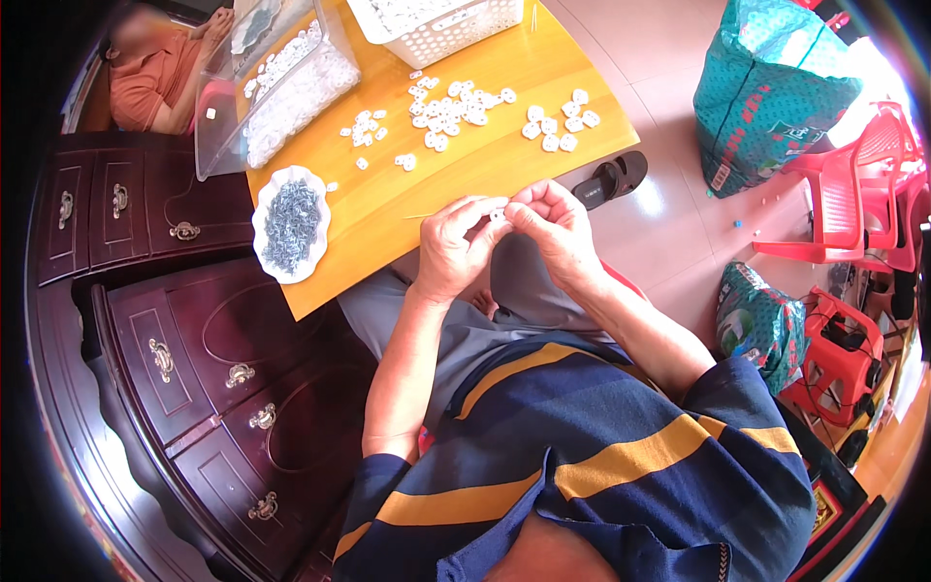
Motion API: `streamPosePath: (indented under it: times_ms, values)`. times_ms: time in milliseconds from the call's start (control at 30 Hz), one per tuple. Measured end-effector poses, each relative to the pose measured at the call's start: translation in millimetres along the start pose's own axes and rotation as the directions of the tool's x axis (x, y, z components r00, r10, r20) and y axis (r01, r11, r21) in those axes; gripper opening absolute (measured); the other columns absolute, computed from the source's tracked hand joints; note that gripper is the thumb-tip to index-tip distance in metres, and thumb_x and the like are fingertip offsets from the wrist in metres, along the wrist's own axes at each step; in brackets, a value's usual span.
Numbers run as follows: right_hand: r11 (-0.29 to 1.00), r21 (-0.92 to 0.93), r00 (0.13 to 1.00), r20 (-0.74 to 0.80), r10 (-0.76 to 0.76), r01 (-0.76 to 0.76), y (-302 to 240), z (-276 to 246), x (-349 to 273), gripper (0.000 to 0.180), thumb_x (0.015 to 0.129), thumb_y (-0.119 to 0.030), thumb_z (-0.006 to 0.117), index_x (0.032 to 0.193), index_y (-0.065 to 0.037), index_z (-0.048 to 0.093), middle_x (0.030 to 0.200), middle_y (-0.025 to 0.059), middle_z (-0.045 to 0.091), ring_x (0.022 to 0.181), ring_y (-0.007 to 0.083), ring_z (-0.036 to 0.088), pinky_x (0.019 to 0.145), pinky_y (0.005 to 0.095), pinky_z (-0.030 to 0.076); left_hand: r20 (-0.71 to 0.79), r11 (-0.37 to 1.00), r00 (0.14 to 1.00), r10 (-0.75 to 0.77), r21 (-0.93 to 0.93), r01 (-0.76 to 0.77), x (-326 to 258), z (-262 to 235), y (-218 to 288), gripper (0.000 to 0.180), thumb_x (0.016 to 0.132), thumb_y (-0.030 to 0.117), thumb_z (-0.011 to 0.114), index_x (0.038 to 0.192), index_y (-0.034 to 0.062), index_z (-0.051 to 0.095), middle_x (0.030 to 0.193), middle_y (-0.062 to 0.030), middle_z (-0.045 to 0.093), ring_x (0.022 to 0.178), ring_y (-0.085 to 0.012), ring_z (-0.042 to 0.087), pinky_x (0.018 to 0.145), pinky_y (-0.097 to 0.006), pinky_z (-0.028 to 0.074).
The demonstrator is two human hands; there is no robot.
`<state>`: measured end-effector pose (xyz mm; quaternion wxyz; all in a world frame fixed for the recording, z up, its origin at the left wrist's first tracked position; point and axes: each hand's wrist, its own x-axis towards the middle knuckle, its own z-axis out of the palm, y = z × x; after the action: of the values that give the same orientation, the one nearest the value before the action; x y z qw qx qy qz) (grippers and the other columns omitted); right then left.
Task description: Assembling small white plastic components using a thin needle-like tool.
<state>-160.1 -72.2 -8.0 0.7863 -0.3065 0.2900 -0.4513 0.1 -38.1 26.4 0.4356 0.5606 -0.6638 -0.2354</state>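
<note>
Above my lap, just off the table's near edge, both hands meet with closed fingers on a small white plastic piece (497,215). My left hand (454,250) pinches it from the left, and my right hand (560,238) grips its other side. A thin pale sliver, perhaps a stick, shows beside my left fingers; whether I hold it is unclear. Several similar white pieces (451,109) lie loose on the yellow table (388,218), with a separate group (561,123) toward the right. A white scalloped dish (260,238) left of my hands holds a heap of small dark metal parts (294,225), possibly screws.
A clear bin (215,155) of white pieces and a white perforated basket (451,37) stand at the back. Another person (155,87) sits far left. Dark drawers (194,349) flank the table. To the right are a teal bag (766,97), red chairs (834,194) and a sandal (611,179).
</note>
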Motion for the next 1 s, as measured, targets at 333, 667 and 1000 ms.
streamPosePath:
  times_ms: [333,667,1000]
  values:
    - [0.998,-0.063,1.000,0.012,-0.009,0.010,-4,-1,1,0.008,0.097,-0.003,0.067,0.100,-0.001,0.060,0.092,0.0046,0.070,0.086,0.0076,0.065,0.083,0.0235,0.053,-0.018,0.997,1.000,-0.024,-0.078,0.023,-2,1,-3,0.022,0.083,0.005,0.081,0.104,0.0007,0.073,0.088,-0.0105,0.073,0.077,-0.0222,0.071,0.070,-0.032,0.057]
    - [0.901,-0.413,0.980,-0.076,-0.182,0.135,-60,-10,19,0.006,0.097,-0.004,0.066,0.102,-0.003,0.064,0.087,0.0010,0.068,0.079,0.0070,0.064,0.075,0.0221,0.051,0.002,0.999,0.999,-0.042,-0.014,0.042,9,-11,2,0.041,0.085,0.012,0.080,0.122,0.0015,0.066,0.094,-0.0090,0.067,0.067,-0.0169,0.066,0.061,-0.032,0.053]
    - [0.164,-0.985,0.917,-0.026,-0.399,0.043,-101,-54,45,0.015,0.088,-0.017,0.068,0.094,-0.003,0.069,0.074,0.0095,0.070,0.066,0.0161,0.067,0.068,0.0305,0.054,-0.114,0.887,0.993,-0.025,0.456,0.075,25,-19,-26,0.030,0.091,0.018,0.068,0.118,0.0054,0.068,0.107,-0.0132,0.068,0.093,-0.0342,0.069,0.078,-0.044,0.058]
